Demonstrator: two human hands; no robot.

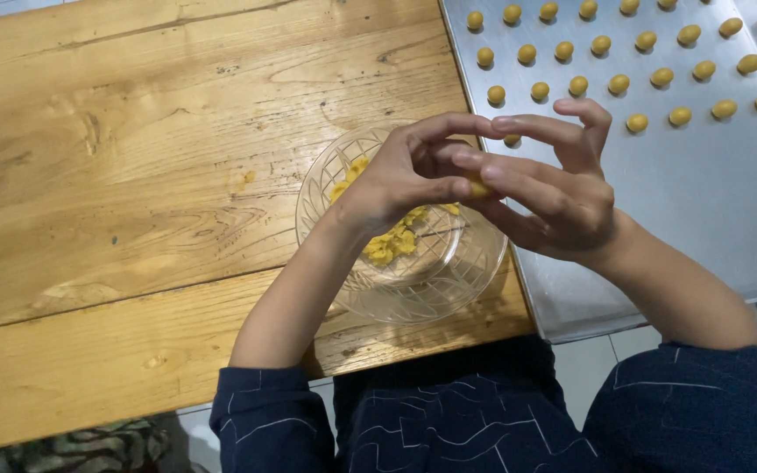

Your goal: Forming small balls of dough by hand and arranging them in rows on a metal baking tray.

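Below, a broad plank table of yellow-brown wood [133, 175], with a flat silvery metal baking tray [703, 201] at its right edge, bearing rows of small yellow dough balls [619, 84]. Nearer, a clear cut-glass bowl [413, 289] with yellow dough scraps [387, 245] inside. Above the bowl, left hand [396, 180] and right hand [554, 188] touching, fingertips pinched narrowly on a small yellow dough piece [478, 188] between them.
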